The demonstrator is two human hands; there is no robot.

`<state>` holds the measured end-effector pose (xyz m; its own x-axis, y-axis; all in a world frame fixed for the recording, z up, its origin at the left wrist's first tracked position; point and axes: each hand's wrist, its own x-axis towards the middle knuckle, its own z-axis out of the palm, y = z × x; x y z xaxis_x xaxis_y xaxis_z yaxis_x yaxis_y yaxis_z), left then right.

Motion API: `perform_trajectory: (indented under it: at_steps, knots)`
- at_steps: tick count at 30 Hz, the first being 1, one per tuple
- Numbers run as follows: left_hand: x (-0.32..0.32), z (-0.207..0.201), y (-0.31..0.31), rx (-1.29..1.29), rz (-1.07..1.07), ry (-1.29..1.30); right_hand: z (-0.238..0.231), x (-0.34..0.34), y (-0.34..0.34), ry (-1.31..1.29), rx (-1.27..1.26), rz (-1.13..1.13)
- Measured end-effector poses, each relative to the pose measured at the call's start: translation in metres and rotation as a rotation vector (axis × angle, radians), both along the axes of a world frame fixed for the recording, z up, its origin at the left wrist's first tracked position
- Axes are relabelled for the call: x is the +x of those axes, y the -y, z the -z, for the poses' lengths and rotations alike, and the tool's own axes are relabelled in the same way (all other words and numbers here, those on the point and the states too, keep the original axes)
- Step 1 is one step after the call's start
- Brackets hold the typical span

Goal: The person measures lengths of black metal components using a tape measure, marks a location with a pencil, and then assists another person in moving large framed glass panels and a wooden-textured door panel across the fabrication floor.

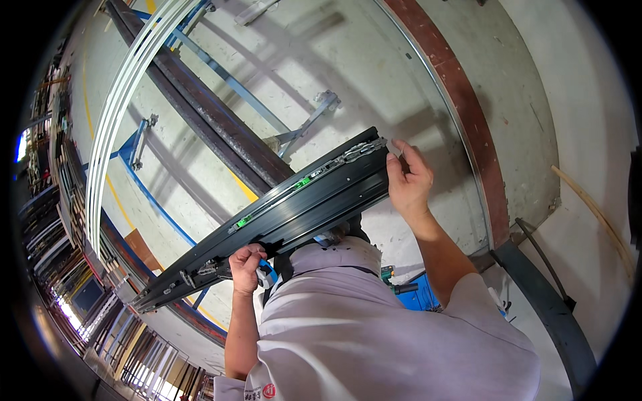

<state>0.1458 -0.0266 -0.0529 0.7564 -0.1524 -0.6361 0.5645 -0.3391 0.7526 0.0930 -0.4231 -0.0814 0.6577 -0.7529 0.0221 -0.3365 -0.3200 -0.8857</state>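
Observation:
A long black metal profile (319, 206) lies slantwise before my body, from the lower left up to the right. Along its far edge runs a narrow metal hardware strip (328, 164) with bright green pieces; other metal fittings (207, 271) sit near its left end. My left hand (245, 264) is closed at the near edge of the profile, its fingers curled there. At the right end, my right hand (409, 179) has thumb and bent fingers slightly apart, close beside the strip's tip. A blue-and-white item (267, 274), partly hidden, is beside my left hand.
Beyond the profile, dark long beams (214, 110) rest over a blue metal frame (234, 83). White strips (110, 127) curve along the left. Racks of long stock (50, 234) line the far left. A reddish-brown bar (468, 100) and a wall are at right; a blue box (420, 294) stands by me.

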Motion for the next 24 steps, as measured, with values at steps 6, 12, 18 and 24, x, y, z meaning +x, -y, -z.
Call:
perform_trajectory:
  at_steps: [6, 12, 18, 24]
  knots:
    - [-0.001, -0.001, -0.001, 0.02, -0.001, -0.008, -0.007, 0.004, 0.002, -0.005, -0.008, -0.067]
    - [-0.001, -0.001, 0.001, -0.006, 0.001, 0.003, -0.006, 0.006, 0.006, -0.022, -0.01, -0.124]
    - [-0.001, -0.001, -0.003, -0.013, 0.042, -0.028, -0.01, 0.005, 0.01, -0.053, -0.038, -0.134]
    - [-0.009, -0.009, 0.001, 0.046, 0.042, 0.006, -0.051, 0.036, 0.038, 0.019, -0.584, -0.649]
